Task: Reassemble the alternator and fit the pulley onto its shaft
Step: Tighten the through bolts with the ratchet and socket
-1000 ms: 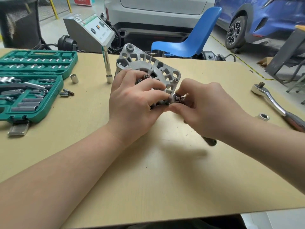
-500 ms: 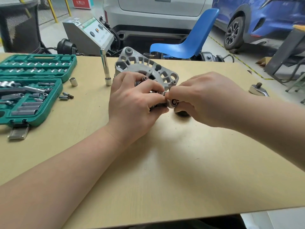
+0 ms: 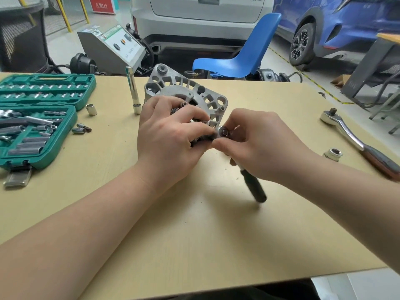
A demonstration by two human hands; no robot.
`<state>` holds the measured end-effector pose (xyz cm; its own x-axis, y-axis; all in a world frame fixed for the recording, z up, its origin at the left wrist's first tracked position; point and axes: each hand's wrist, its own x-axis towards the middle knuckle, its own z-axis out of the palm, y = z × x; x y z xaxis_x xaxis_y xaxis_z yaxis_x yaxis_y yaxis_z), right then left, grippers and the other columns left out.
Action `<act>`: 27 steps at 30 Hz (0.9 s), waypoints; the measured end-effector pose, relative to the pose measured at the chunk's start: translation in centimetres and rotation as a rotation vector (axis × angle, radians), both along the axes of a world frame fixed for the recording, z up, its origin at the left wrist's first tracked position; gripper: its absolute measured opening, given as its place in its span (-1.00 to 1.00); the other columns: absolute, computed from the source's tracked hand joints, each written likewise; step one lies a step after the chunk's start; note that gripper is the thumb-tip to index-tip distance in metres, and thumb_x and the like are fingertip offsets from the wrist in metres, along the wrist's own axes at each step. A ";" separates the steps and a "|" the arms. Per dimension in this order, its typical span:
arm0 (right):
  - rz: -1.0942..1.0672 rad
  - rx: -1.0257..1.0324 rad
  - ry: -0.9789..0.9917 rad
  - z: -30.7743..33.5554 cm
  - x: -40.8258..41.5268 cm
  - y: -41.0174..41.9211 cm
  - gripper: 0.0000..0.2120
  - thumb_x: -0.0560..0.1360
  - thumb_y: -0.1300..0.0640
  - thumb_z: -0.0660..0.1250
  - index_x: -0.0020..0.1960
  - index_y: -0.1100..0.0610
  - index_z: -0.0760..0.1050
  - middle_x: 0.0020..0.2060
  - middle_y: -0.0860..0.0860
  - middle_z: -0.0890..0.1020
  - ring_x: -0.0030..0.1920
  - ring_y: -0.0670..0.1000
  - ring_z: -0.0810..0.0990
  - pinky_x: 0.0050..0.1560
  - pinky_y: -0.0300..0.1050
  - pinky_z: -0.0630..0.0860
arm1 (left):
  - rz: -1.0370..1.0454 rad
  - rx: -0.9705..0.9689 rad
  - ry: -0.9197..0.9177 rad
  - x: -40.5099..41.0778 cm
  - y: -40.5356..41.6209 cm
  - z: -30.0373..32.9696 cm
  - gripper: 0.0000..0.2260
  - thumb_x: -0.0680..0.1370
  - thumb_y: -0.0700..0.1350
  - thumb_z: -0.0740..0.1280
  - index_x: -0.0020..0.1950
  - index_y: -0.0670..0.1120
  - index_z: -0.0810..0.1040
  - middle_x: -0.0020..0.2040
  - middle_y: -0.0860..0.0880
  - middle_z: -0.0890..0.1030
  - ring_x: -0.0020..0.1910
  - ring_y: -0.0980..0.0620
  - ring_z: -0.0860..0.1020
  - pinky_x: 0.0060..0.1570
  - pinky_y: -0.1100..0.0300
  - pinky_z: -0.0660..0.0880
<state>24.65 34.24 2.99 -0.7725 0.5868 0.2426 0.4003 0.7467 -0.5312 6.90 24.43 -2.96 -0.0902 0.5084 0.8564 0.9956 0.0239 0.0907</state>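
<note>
Workbench (image 3: pixel 194 234): left hand (image 3: pixel 171 144) clutching alternator (image 3: pixel 190 92), right hand (image 3: pixel 259 146) gripping small ratchet (image 3: pixel 252 182).

My left hand (image 3: pixel 171 139) grips the alternator (image 3: pixel 190 94) housing, tilted on the surface (image 3: pixel 194 234). My right hand (image 3: pixel 257 144) pinches a small ratchet (image 3: pixel 223 132) at its head, right at the alternator's near-right corner; its dark handle (image 3: pixel 253 187) angles down toward me. Left of the alternator: upright extension bar (image 3: pixel 133 92), loose socket (image 3: pixel 91 109), green socket case (image 3: pixel 41 118). Well to the alternator's right: big ratchet (image 3: pixel 355 141) and another socket (image 3: pixel 333 153). Behind it, a blue chair (image 3: pixel 244 55).
</note>
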 end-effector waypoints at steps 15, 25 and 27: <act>0.113 0.505 -0.159 0.1 -0.2 -0.3 -0.79 0.65 -0.07 0.32 0.09 0.07 0.45 -0.27 0.08 0.56 -0.28 0.26 0.44 -0.32 0.01 0.36 | 0.008 0.053 -0.024 0.0 0.2 -0.3 -0.87 0.56 0.10 0.57 -0.04 0.07 0.83 0.04 0.13 0.77 0.09 -0.22 0.63 0.21 -0.05 0.41; -0.116 -0.245 0.094 -0.3 -1.3 -1.4 -0.76 0.57 -0.01 0.47 -0.07 0.10 0.48 -0.26 0.08 0.69 -0.46 0.02 0.71 -0.34 0.14 0.71 | -0.030 0.016 -0.055 -0.2 0.2 -0.3 -0.82 0.59 0.14 0.51 0.02 0.08 0.82 0.08 0.09 0.78 0.12 -0.21 0.62 0.16 -0.12 0.51; -0.137 -0.371 0.134 -0.3 -1.5 -1.6 -0.73 0.56 -0.01 0.50 -0.05 0.14 0.49 -0.28 0.11 0.71 -0.45 0.05 0.72 -0.34 0.18 0.71 | -0.035 0.015 -0.053 -0.3 0.1 -0.4 -0.80 0.61 0.15 0.47 0.01 0.07 0.82 0.08 0.08 0.78 0.12 -0.21 0.61 0.15 -0.15 0.53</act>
<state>23.19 32.68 2.73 -0.6572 0.7485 0.0886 0.3914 0.4394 -0.8086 6.64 24.58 -3.31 -0.1179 0.4990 0.8585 0.9897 -0.0121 0.1429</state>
